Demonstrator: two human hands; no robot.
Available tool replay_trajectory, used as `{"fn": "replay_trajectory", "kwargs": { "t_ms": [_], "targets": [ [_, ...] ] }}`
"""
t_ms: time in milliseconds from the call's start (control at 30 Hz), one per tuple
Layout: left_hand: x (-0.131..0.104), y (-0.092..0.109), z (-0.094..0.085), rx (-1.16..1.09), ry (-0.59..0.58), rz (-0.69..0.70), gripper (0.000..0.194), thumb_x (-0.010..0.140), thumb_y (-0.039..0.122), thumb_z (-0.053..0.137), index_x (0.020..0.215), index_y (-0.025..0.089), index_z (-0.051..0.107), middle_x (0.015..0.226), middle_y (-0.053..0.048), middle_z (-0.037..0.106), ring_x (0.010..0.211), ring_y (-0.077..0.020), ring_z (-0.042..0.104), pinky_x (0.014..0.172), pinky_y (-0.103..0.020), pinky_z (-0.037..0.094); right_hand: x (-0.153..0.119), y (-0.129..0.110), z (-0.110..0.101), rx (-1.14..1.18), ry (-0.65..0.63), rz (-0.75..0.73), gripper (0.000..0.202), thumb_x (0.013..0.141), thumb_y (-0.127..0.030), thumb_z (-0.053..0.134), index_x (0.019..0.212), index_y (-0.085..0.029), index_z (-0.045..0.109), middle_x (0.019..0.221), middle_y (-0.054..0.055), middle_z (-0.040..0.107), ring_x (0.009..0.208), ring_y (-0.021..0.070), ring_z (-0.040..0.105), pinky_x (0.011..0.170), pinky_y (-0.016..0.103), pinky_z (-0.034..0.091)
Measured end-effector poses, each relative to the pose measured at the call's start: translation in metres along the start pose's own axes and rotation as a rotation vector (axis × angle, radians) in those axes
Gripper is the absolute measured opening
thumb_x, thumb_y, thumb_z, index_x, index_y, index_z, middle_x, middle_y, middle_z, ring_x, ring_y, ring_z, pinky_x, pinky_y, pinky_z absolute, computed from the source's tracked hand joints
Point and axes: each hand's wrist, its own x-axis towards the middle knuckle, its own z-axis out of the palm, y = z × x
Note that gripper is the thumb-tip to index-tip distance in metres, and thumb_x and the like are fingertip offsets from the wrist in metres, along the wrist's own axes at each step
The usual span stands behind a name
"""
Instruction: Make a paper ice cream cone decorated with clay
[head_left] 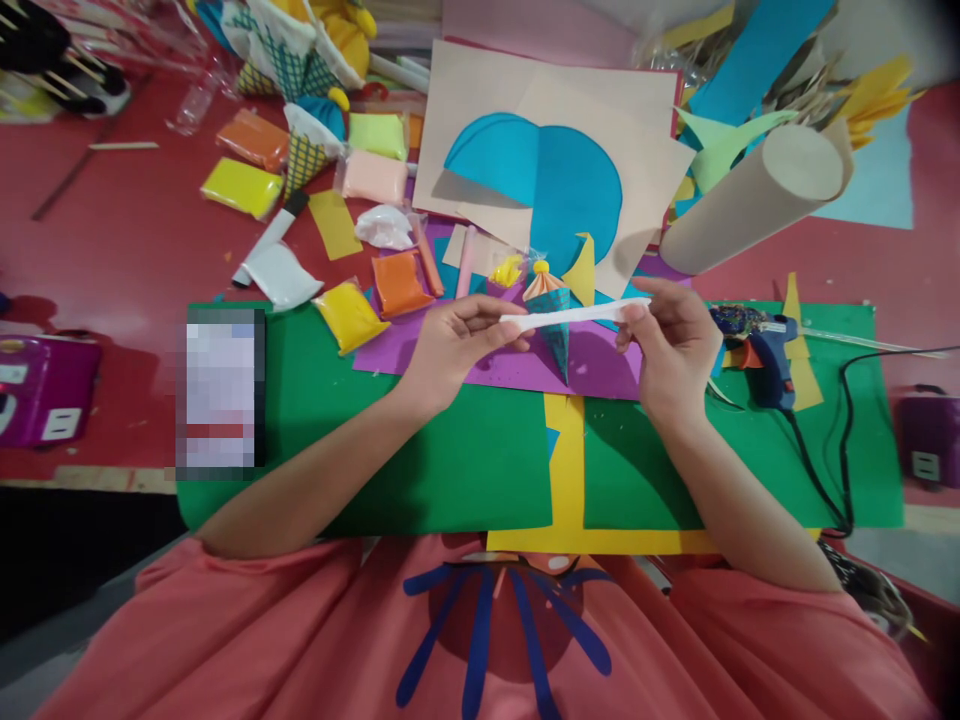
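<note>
A thin white strip of modelling clay (574, 316) is stretched level between my two hands. My left hand (465, 345) pinches its left end, and my right hand (671, 340) pinches its right end between thumb and fingers. Behind and below the strip lies a small teal paper cone (556, 335) with a peach top and a yellow ball, its tip toward me. Purple paper (480, 368) lies under it on the green mat (420, 460). A yellow paper piece (583, 268) and a small bag of yellow clay (506, 270) are just beyond.
Packets of coloured clay, such as an orange one (403, 283), lie at left with a marker (270, 240). A glue gun (769, 355) with its cord is at right. Further back are blue paper circles (577, 185) and a paper tube (750, 205). A phone (221, 395) lies left.
</note>
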Motion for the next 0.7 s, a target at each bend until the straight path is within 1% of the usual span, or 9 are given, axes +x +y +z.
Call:
{"fn": "replay_trajectory", "kwargs": {
  "t_ms": [67,133,200,267,367,400,533,633,700],
  "targets": [
    [0.001,-0.001,0.000,-0.067,-0.109,-0.044,0.050,0.072,0.053,0.078,0.107,0.017,0.071,0.102,-0.008,0.077,0.092,-0.0204,0.075,0.085,-0.031,0.058,-0.003,0.000,0.002,0.005,-0.017,-0.029,0.020,0.086,-0.036,0.071,0.103,-0.028,0.066,0.067,-0.005,0.060,0.054,0.0102,0.059,0.050,0.024,0.051],
    [0.000,-0.003,0.000,-0.085,-0.243,-0.060,0.060,0.073,0.057,0.076,0.119,0.019,0.068,0.121,-0.010,0.072,0.111,-0.0253,0.070,0.097,-0.036,0.055,-0.009,-0.002,0.005,0.020,-0.126,-0.012,0.030,0.085,-0.039,0.072,0.111,-0.030,0.061,0.071,-0.004,0.062,0.058,0.0119,0.061,0.053,0.026,0.053],
    [-0.002,-0.006,0.002,-0.060,-0.340,-0.045,0.064,0.073,0.054,0.078,0.126,0.021,0.064,0.129,-0.011,0.068,0.120,-0.0275,0.065,0.104,-0.038,0.051,-0.015,-0.004,0.009,0.056,-0.272,0.053,0.043,0.082,-0.047,0.073,0.118,-0.029,0.055,0.073,-0.004,0.063,0.058,0.0124,0.061,0.054,0.027,0.053],
    [-0.005,-0.009,0.004,-0.013,-0.386,-0.010,0.061,0.073,0.046,0.080,0.126,0.021,0.063,0.128,-0.010,0.069,0.119,-0.0263,0.065,0.102,-0.036,0.052,-0.020,-0.007,0.012,0.091,-0.364,0.122,0.052,0.079,-0.051,0.075,0.120,-0.028,0.052,0.064,-0.007,0.057,0.051,0.0104,0.056,0.049,0.024,0.049],
    [-0.011,-0.013,0.006,0.067,-0.388,0.094,0.051,0.076,0.041,0.080,0.120,0.020,0.066,0.117,-0.009,0.073,0.110,-0.0217,0.070,0.093,-0.029,0.057,-0.022,-0.010,0.013,0.060,-0.398,0.159,0.048,0.078,-0.047,0.078,0.114,-0.025,0.054,0.049,-0.013,0.040,0.041,0.0064,0.041,0.041,0.019,0.036],
    [-0.013,-0.014,0.006,0.097,-0.379,0.137,0.048,0.076,0.042,0.079,0.118,0.019,0.066,0.114,-0.008,0.073,0.106,-0.0201,0.071,0.089,-0.027,0.058,-0.022,-0.010,0.013,0.039,-0.410,0.157,0.046,0.078,-0.046,0.077,0.111,-0.024,0.055,0.048,-0.013,0.040,0.041,0.0060,0.040,0.041,0.019,0.034],
    [-0.016,-0.013,0.006,0.314,-0.298,0.356,0.036,0.083,0.038,0.073,0.112,0.019,0.067,0.109,-0.007,0.074,0.097,-0.0150,0.072,0.083,-0.022,0.057,-0.023,-0.009,0.013,0.033,-0.504,0.138,0.042,0.081,-0.054,0.070,0.104,-0.020,0.061,0.075,-0.001,0.066,0.063,0.0100,0.061,0.053,0.021,0.048],
    [-0.014,-0.011,0.005,0.467,-0.234,0.537,0.024,0.085,0.034,0.071,0.104,0.019,0.070,0.105,-0.006,0.075,0.100,-0.0149,0.070,0.089,-0.024,0.055,-0.026,-0.007,0.014,0.047,-0.509,0.137,0.040,0.086,-0.054,0.066,0.104,-0.019,0.063,0.086,0.003,0.070,0.071,0.0111,0.065,0.058,0.022,0.053],
    [-0.013,-0.010,0.005,0.464,-0.217,0.513,0.026,0.085,0.039,0.071,0.101,0.018,0.071,0.101,-0.006,0.076,0.095,-0.0152,0.071,0.086,-0.024,0.056,-0.027,-0.006,0.013,0.008,-0.512,0.097,0.040,0.089,-0.052,0.063,0.110,-0.019,0.063,0.083,0.003,0.070,0.068,0.0109,0.065,0.057,0.021,0.053]
  ]
}}
